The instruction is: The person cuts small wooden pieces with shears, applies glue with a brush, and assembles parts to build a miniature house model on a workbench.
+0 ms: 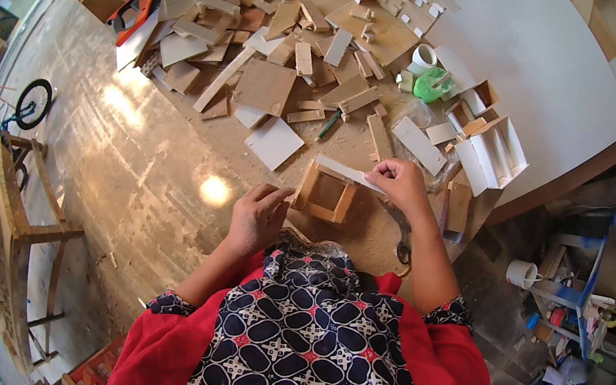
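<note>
A small open wooden frame point(323, 216), light brown with a square opening, rests at the table's near edge, right in front of me. Across its far side lies a thin white strip point(343, 170). My right hand point(402, 185) pinches the strip's right end between thumb and fingers. At the frame's left side is my left hand point(258, 215), its fingers loosely stretched toward the frame's corner; whether the fingertips touch it is hard to tell. A dark-handled tool point(402, 242), perhaps scissors, lies right of the frame, partly hidden by my right forearm.
A heap of wood offcuts point(264, 86) spreads over the far table. An orange-handled saw point(131, 19) lies at its left. To the right are a green plastic bag point(431, 85), a white roll point(424, 57) and a white compartment box point(495, 153). A wooden stand point(35, 231) is far left.
</note>
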Tool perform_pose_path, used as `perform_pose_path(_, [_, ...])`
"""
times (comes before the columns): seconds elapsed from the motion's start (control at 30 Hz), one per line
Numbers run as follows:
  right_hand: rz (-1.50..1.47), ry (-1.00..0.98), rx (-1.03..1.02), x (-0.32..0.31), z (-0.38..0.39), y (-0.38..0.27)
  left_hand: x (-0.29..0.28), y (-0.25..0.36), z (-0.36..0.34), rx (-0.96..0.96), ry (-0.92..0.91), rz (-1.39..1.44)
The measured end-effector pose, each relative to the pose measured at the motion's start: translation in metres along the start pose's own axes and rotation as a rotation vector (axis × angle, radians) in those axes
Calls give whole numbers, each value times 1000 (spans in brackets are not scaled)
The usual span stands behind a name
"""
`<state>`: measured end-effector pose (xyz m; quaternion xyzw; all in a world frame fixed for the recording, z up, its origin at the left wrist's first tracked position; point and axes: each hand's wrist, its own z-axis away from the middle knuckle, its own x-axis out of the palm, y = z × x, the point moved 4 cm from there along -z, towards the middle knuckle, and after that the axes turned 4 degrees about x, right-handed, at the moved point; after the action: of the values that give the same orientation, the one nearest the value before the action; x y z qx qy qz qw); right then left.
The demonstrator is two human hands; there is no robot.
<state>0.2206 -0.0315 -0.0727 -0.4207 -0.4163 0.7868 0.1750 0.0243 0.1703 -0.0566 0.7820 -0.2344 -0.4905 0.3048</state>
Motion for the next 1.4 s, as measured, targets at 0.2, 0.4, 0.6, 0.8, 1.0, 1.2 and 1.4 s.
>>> perform_pose_path(0.2, [-154, 173, 24, -17, 13, 36, -1, -4, 1, -39, -7, -6])
perform_pose_path(0.4, [18, 495, 127, -76, 31, 68, -4, -15, 4, -97, 10, 17])
perform_pose_path(0.6, [381, 744, -87, -93, 29, 39, -2, -14, 2, -70, -9, -24])
perform_pose_path(0.8, [258, 405, -370, -39, 30, -2, -4, -10, 3, -46, -22, -29])
perform_pose_path(1.0, [288, 210, -483, 18, 28, -36, -4, -12, 10, -34, -7, -47])
perform_pose_path(1.2, [370, 187, -491, 37, 19, -43, -8, -13, 17, -41, 17, -60])
perform_pose_path(1.4, [267, 343, -298, 10, 12, -31, -11, -19, 25, -49, 34, -66])
